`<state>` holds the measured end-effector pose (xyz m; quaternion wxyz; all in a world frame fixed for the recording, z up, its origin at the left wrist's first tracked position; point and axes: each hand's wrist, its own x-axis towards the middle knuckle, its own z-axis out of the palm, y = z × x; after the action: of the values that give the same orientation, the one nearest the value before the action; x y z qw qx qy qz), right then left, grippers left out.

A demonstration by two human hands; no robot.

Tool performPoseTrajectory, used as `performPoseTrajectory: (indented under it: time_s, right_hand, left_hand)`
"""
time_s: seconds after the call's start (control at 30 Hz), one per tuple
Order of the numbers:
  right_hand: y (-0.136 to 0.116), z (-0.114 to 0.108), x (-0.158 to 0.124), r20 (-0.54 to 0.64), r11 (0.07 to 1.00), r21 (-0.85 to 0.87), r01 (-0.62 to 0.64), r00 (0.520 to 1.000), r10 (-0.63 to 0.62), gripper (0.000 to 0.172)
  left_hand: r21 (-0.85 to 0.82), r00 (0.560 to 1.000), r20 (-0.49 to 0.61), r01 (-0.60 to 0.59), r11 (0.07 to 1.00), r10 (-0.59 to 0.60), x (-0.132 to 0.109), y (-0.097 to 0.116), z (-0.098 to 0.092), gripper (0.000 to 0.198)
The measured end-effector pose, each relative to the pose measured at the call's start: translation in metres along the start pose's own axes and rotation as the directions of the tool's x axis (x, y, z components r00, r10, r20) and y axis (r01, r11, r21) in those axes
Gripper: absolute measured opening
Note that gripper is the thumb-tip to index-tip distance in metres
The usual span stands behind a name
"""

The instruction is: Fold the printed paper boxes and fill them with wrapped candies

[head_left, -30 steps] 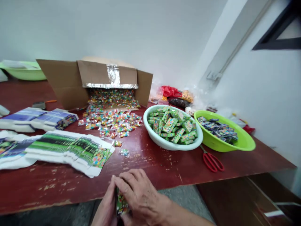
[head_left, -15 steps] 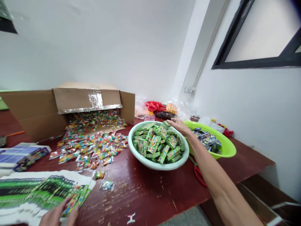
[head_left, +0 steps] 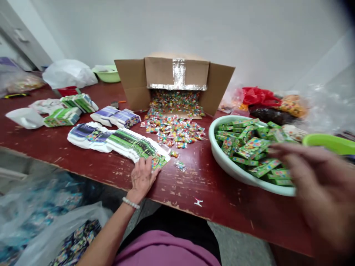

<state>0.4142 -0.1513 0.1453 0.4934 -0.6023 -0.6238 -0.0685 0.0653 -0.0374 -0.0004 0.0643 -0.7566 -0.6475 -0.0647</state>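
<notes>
My left hand (head_left: 142,175), wearing a beaded bracelet, is at the near right end of a fanned row of flat green printed cartons (head_left: 133,142). Its thumb and fingers are closed on the end carton, whose far part stays visible. My right hand (head_left: 324,181), blurred by motion, hovers at the right side of a pale blue basin (head_left: 222,162). Its thumb and forefinger look apart, and I see nothing between them. Small green candy boxes (head_left: 253,147) fill the basin, some partly hidden behind that hand.
Wrapped candies (head_left: 177,129) spill from a cardboard box (head_left: 163,74) on the red table (head_left: 177,188). Flat purple cartons (head_left: 83,135), bundled green cartons (head_left: 62,116) and a white scoop (head_left: 24,118) lie left. A lime basin (head_left: 327,142) stands right; bags (head_left: 63,221) sit below.
The view has swung left. My right hand has drawn back from over the pale blue basin toward me; the green box at its fingertips is gone. My left hand stays at the carton row.
</notes>
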Motion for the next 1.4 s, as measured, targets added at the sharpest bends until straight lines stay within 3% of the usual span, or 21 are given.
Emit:
performPoseTrajectory:
  time_s: [0.07,0.13,0.23,0.3,0.4,0.47,0.53,0.6,0.67,0.77,0.83,0.9,0.93,0.97,1.03,1.1,1.13,1.2,1.27,1.4]
  right_hand:
    - [-0.036,0.054,-0.032,0.236,0.981,0.179,0.075,0.965,-0.117,0.021]
    - [-0.053,0.123,-0.049,0.415,0.955,0.295,-0.038,0.905,-0.092,0.023]
    - [-0.055,0.218,-0.048,0.532,0.989,0.120,-0.088,0.846,0.011,0.031]
    - [-0.053,0.258,-0.041,0.589,0.996,-0.061,-0.063,0.804,0.086,0.037]
    - [-0.054,0.283,-0.038,0.637,0.973,-0.229,-0.025,0.752,0.169,0.038]
    - [-0.055,0.286,-0.043,0.634,0.963,-0.266,-0.038,0.746,0.204,0.036]
    - [-0.054,0.287,-0.049,0.597,0.969,-0.226,-0.101,0.772,0.220,0.034]
    - [-0.053,0.288,-0.052,0.531,0.966,-0.059,-0.250,0.812,0.242,0.032]
    - [-0.050,0.288,-0.051,0.482,0.905,0.146,-0.399,0.828,0.287,0.024]
    - [-0.043,0.281,-0.041,0.506,0.799,0.317,-0.511,0.804,0.313,0.011]
    - [-0.040,0.268,-0.033,0.546,0.756,0.373,-0.537,0.786,0.289,0.014]
    - [-0.041,0.251,-0.027,0.597,0.688,0.457,-0.563,0.768,0.232,0.018]
    - [-0.043,0.242,-0.025,0.631,0.636,0.509,-0.580,0.754,0.184,0.020]
    - [-0.047,0.234,-0.024,0.666,0.573,0.557,-0.601,0.736,0.124,0.022]
    - [-0.057,0.219,-0.024,0.724,0.447,0.618,-0.646,0.689,-0.005,0.024]
    - [-0.067,0.209,-0.028,0.753,0.384,0.627,-0.678,0.654,-0.075,0.023]
    - [-0.070,0.205,-0.030,0.760,0.369,0.624,-0.689,0.644,-0.082,0.023]
    - [-0.076,0.201,-0.038,0.771,0.340,0.613,-0.713,0.634,-0.061,0.022]
    - [-0.080,0.196,-0.047,0.785,0.314,0.594,-0.740,0.620,-0.024,0.029]
    - [-0.089,0.186,-0.065,0.799,0.310,0.552,-0.774,0.598,0.069,0.071]
  left_hand:
    - [-0.026,1.000,-0.008,-0.003,1.000,0.003,0.000,-0.001,0.001,0.051]
    - [-0.064,0.999,-0.031,-0.019,0.998,0.017,0.000,-0.003,0.002,0.051]
    - [-0.142,0.998,-0.061,-0.023,0.990,0.014,0.002,-0.005,0.007,0.051]
    - [-0.184,0.997,-0.072,-0.005,0.983,-0.009,0.003,-0.007,0.010,0.047]
    - [-0.243,0.996,-0.078,0.025,0.970,-0.045,0.004,-0.008,0.012,0.041]
    - [-0.290,0.995,-0.071,0.045,0.956,-0.068,0.004,-0.008,0.012,0.040]
    - [-0.323,0.994,-0.063,0.062,0.944,-0.086,0.005,-0.008,0.011,0.041]
    - [-0.342,0.993,-0.055,0.077,0.936,-0.102,0.005,-0.006,0.010,0.043]
    - [-0.346,0.993,-0.046,0.085,0.934,-0.107,0.003,-0.005,0.007,0.044]
    - [-0.349,0.988,-0.062,0.113,0.930,-0.143,-0.003,-0.005,-0.006,0.049]
    - [-0.438,0.976,-0.050,0.168,0.883,-0.211,-0.008,-0.009,-0.020,0.058]
    - [-0.655,0.978,0.103,0.204,0.728,-0.181,-0.011,-0.014,-0.035,0.056]
    - [-0.778,0.970,0.231,0.234,0.583,-0.081,-0.013,-0.017,-0.042,0.053]
    - [-0.869,0.934,0.348,0.289,0.400,0.080,-0.015,-0.020,-0.047,0.049]
    - [-0.890,0.792,0.424,0.453,0.044,0.440,-0.019,-0.021,-0.054,0.048]
    - [-0.794,0.663,0.369,0.589,-0.149,0.652,-0.026,-0.017,-0.056,0.049]
    - [-0.756,0.635,0.343,0.624,-0.198,0.692,-0.030,-0.013,-0.056,0.048]
    - [-0.726,0.639,0.329,0.642,-0.246,0.696,-0.037,-0.005,-0.055,0.048]
    - [-0.740,0.693,0.345,0.616,-0.271,0.633,-0.043,0.003,-0.055,0.048]
    - [-0.809,0.797,0.298,0.503,-0.305,0.525,-0.045,0.008,-0.055,0.059]
